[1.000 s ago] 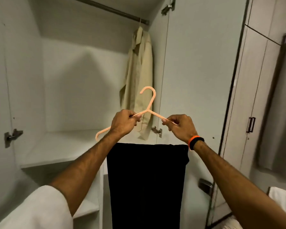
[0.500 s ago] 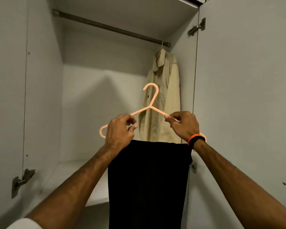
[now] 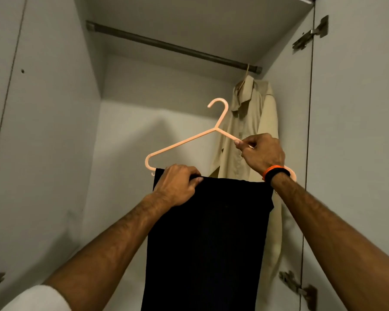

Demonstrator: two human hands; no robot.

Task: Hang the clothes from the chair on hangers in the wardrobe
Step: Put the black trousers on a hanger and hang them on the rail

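A peach plastic hanger (image 3: pixel 184 140) is held up inside the open wardrobe, hook upward. Black trousers (image 3: pixel 209 239) hang folded over its bottom bar and drop out of the frame below. My left hand (image 3: pixel 177 184) grips the top fold of the trousers at the hanger's left end. My right hand (image 3: pixel 262 153) pinches the hanger's right sloping arm. The dark wardrobe rail (image 3: pixel 171 47) runs well above the hook. A beige shirt (image 3: pixel 252 131) hangs from the rail's right end, just behind my right hand.
White wardrobe walls close in on both sides, with the open door (image 3: pixel 357 153) and its hinges (image 3: pixel 310 34) on the right. The rail left of the shirt carries nothing.
My view tilted up and the hanger rose toward the rail. My left hand slid off the hanger's left arm down onto the trousers' top fold.
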